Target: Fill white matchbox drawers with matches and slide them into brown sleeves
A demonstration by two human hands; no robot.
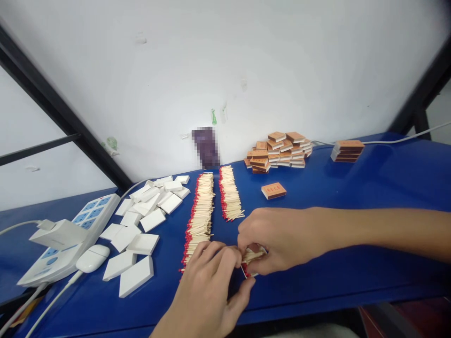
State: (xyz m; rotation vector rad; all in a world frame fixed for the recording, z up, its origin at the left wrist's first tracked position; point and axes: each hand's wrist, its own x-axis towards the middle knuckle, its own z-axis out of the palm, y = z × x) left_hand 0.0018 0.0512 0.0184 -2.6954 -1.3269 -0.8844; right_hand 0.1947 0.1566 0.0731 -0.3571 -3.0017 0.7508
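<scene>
A small white matchbox tray (254,273) filled with red-headed matches (254,255) is between my two hands, just above or on the blue table. My left hand (211,286) has its thumb and fingertips closed at the tray's near left end. From the right, my right hand (269,239) curls its fingers and thumb round the tray's sides; the fingers partly cover it. Beyond my left hand runs a long row of matches (200,211), heads to the left. A shorter row of matches (230,195) lies to its right.
White empty trays (143,218) lie scattered at left, beside a power strip (88,225) with a charger and a white earbud case (93,258). Orange matchboxes (282,150) are heaped at the wall; a single matchbox (274,190) and a small stack (348,151) stand apart.
</scene>
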